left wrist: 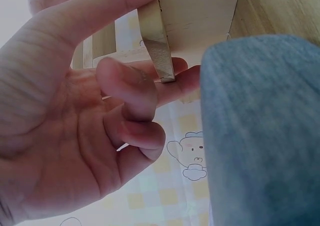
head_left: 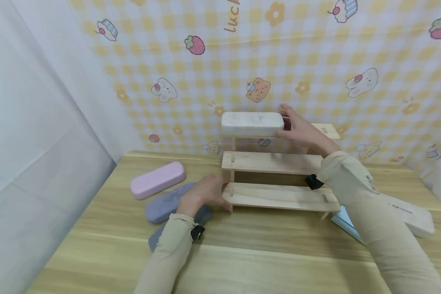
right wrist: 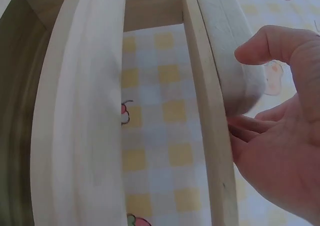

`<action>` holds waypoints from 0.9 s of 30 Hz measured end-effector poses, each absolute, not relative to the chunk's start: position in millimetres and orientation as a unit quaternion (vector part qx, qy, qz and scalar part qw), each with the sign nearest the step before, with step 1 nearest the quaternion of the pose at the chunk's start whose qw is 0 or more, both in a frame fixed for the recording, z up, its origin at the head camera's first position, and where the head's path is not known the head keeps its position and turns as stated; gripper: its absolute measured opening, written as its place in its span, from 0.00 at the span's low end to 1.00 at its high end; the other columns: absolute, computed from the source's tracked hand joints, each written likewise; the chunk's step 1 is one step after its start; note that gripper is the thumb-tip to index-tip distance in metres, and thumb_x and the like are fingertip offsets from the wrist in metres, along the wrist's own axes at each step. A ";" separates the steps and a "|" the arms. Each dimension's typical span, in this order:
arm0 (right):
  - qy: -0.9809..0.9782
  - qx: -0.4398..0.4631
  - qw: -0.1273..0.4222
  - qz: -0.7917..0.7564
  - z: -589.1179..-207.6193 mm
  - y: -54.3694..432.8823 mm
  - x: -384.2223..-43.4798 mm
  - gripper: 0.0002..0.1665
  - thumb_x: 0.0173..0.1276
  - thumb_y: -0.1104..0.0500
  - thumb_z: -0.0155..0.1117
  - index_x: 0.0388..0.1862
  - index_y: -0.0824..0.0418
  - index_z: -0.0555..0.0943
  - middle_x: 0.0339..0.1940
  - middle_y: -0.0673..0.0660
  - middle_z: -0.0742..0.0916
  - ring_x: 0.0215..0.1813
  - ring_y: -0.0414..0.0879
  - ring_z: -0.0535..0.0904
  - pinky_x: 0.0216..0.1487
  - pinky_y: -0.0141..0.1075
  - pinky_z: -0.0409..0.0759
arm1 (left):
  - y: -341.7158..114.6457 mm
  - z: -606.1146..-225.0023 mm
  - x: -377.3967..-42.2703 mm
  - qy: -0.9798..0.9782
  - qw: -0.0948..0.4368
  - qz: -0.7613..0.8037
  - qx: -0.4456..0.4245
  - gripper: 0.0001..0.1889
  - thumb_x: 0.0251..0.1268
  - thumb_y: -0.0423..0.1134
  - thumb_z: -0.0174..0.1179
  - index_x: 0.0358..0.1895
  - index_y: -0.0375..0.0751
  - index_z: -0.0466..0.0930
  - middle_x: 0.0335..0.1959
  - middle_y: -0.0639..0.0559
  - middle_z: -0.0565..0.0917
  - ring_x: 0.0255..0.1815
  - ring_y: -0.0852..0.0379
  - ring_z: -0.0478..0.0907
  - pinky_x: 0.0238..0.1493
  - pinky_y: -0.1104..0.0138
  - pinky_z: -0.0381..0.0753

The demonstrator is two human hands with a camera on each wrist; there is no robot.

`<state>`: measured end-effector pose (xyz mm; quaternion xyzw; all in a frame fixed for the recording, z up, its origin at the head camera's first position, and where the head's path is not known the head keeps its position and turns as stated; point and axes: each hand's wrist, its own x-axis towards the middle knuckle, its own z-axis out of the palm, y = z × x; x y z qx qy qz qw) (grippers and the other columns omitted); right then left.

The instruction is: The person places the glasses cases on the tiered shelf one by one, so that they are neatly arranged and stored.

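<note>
A white glasses case point(head_left: 252, 122) lies lengthwise on the top tier of a three-tier wooden display stand point(head_left: 275, 162). My right hand point(head_left: 303, 130) holds the case's right end, thumb on the near side; in the right wrist view, the thumb reaches over the case point(right wrist: 227, 45) while the other fingers are at its end, partly hidden. Down at the left, my left hand point(head_left: 206, 192) grips the left end of the lowest tier point(head_left: 279, 197). The left wrist view shows thumb and fingers on either side of the stand's wooden edge point(left wrist: 156, 40).
Left of the stand lie a pink glasses case point(head_left: 158, 179), a purple one point(head_left: 165, 206) and a blue-grey one point(head_left: 156, 239) partly under my left arm. A light-blue case point(head_left: 345, 224) and another white case point(head_left: 413, 216) lie right. A patterned cloth point(head_left: 220, 61) hangs behind.
</note>
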<state>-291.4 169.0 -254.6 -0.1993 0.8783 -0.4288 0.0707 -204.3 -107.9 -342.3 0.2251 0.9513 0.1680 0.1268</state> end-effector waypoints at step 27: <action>0.904 -0.105 -0.064 -0.410 -273.4 397.9 -170.6 0.35 0.68 0.65 0.56 0.72 0.57 0.58 0.65 0.45 0.71 0.62 0.27 0.63 0.57 0.16 0.61 | -102.5 -343.5 -208.4 0.948 0.126 0.181 0.228 0.41 0.31 0.50 0.77 0.55 0.34 0.76 0.42 0.43 0.80 0.44 0.45 0.76 0.50 0.55 0.74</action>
